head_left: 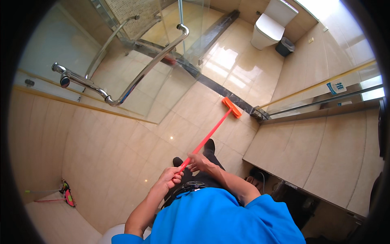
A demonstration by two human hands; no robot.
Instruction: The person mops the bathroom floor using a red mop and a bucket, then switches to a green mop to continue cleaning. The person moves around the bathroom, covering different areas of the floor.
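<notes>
By left edge of floor (130, 150), see pink-and-green tool (70, 197) parked near wall (40, 134), likely to stay out from underfoot. Note glass door (162, 97) standing open, probably to keep the way through passable. Further right, find orange head (232, 107) down on floor, just beside dark sill (219, 87), with red pole (209, 135) slanting back, presumably for reach without stooping. With left hand (170, 177), fisted round pole's near end. With right hand (198, 162), half open against pole just ahead; can't tell if fully wrapped.
</notes>
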